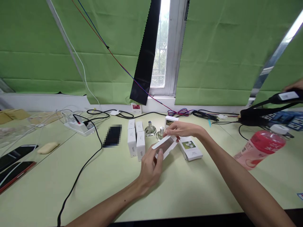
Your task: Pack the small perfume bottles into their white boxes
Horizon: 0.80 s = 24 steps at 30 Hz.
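Surface: pale green table point(71, 189), cables trailing across it toward the far edge.
Left hand point(150, 167): closed on the near end of an open white box point(165, 145), mid-table.
Right hand point(182, 129): fingers pinching the box's far end.
Beside: white cartons point(136, 142) left of the box, glass bottles point(155, 130) behind it.
Right edge: pink bottle point(260, 148) lying tilted.
Room: green blinds point(71, 47), window point(163, 47) between them.

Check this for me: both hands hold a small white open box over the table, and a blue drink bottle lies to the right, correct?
Nearly. The head view shows the left hand and right hand holding the small white open box over the table, but the drink bottle to the right is pink, not blue.
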Available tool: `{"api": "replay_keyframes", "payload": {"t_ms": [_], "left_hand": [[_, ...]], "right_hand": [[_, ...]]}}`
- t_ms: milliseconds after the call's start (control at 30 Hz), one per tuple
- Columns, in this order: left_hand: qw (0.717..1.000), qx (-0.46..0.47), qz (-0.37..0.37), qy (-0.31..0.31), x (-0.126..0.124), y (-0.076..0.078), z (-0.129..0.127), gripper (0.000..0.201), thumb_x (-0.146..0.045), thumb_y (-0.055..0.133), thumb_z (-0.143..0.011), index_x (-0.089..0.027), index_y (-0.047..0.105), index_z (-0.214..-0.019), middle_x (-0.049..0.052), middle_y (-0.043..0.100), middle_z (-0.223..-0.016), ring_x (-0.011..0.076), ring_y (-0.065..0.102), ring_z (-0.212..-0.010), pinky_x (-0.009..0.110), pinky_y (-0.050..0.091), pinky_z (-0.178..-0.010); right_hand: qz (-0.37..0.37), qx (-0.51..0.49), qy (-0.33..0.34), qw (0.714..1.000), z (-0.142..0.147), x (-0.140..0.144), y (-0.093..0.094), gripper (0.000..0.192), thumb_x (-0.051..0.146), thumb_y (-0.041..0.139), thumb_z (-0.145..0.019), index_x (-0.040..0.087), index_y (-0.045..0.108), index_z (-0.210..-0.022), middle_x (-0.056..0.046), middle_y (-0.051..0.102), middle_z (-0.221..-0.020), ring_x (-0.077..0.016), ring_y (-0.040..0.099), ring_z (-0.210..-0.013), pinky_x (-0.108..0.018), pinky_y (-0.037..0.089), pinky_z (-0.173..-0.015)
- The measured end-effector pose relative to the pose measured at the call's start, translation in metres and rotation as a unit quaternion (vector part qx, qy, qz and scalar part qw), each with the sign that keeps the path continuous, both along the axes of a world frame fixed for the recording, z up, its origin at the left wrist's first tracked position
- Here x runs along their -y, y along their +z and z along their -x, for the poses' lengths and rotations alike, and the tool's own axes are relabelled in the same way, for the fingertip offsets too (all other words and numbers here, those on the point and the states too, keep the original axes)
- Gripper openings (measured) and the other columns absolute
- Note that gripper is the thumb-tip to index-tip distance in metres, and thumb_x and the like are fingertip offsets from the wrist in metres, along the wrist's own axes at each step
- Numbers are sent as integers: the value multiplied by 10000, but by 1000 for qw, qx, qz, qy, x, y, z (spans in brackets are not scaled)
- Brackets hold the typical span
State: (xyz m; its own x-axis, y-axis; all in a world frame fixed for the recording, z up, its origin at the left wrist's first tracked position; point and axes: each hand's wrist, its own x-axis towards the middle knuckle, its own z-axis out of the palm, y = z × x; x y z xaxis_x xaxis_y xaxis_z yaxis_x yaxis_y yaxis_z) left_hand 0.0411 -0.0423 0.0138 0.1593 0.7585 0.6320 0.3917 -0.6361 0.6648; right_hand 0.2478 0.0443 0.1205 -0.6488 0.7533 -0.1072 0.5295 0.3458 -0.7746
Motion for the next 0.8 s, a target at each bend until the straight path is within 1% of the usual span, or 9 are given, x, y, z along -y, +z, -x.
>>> {"api": "replay_keyframes", "payload": {"t_ms": [167, 300, 367, 433, 500, 567, 633, 700, 800], "left_hand": [[998, 29, 48, -21, -1, -2, 1, 355, -356, 396, -1043, -159, 635, -1217, 34, 693, -805, 103, 545, -486, 253, 455, -500], [995, 41, 72, -63, -2, -4, 3, 371, -383, 349, -1061, -171, 632, -1175, -5, 614, -711, 104, 555, -486, 246, 453, -493], [993, 45, 79, -79, -3, -5, 3, 358, -383, 344, -1065, -182, 622, -1166, -3, 599, -739, 107, 582, -523, 243, 471, -505], [990, 59, 83, -93, -4, -7, 4, 337, -377, 345, -1066, -196, 604, -1183, 17, 609, -855, 94, 589, -541, 239, 492, -508], [988, 78, 75, -107, -5, -8, 3, 315, -365, 350, -1066, -215, 577, -1223, 63, 600, -1071, 74, 595, -568, 232, 511, -500], [987, 96, 57, -114, -5, -9, 2, 297, -348, 364, -1062, -246, 535, -1284, 112, 504, -1315, 64, 617, -625, 223, 528, -492], [986, 110, 39, -119, -4, -10, 0, 303, -325, 390, -1055, -288, 478, -1343, 135, 371, -1473, 71, 642, -704, 216, 545, -494], [985, 120, 20, -124, -4, -11, -1, 342, -296, 419, -1044, -323, 420, -1385, 145, 290, -1534, 85, 657, -767, 213, 554, -496], [984, 123, -10, -130, -3, -12, -2, 395, -239, 447, -1026, -330, 373, -1403, 159, 273, -1541, 90, 668, -795, 219, 566, -521]], "right_hand": [[6, -24, 67, 997, 0, 6, 7, 446, 589, 626, -873, 169, 686, -733, -4, 580, -723, -134, 565, -670, -241, 493, -618], [0, -30, 56, 998, 1, 7, 7, 339, 497, 666, -858, 169, 746, -874, -5, 614, -757, -130, 535, -674, -233, 451, -590], [-21, -32, 51, 998, 0, 6, 7, 324, 474, 653, -866, 164, 743, -841, 4, 588, -713, -125, 494, -659, -235, 407, -576], [-55, -25, 51, 997, -1, 5, 7, 337, 459, 635, -877, 156, 715, -755, 22, 513, -642, -113, 427, -625, -243, 348, -560], [-84, -20, 47, 995, -4, 4, 8, 346, 443, 627, -881, 153, 687, -702, 32, 454, -613, -105, 372, -606, -253, 297, -553], [-99, -23, 28, 994, -8, 3, 9, 346, 437, 633, -874, 155, 670, -678, 35, 425, -605, -103, 344, -599, -260, 264, -549], [-100, -34, 1, 994, -13, 2, 12, 351, 450, 643, -865, 157, 666, -675, 34, 418, -602, -104, 337, -596, -264, 249, -547], [-97, -51, -22, 994, -19, 3, 15, 363, 472, 659, -855, 155, 668, -677, 29, 427, -607, -107, 340, -600, -269, 246, -551], [-103, -82, -64, 989, -27, 5, 21, 385, 502, 690, -830, 151, 658, -674, 20, 458, -627, -110, 359, -611, -275, 254, -563]]}}
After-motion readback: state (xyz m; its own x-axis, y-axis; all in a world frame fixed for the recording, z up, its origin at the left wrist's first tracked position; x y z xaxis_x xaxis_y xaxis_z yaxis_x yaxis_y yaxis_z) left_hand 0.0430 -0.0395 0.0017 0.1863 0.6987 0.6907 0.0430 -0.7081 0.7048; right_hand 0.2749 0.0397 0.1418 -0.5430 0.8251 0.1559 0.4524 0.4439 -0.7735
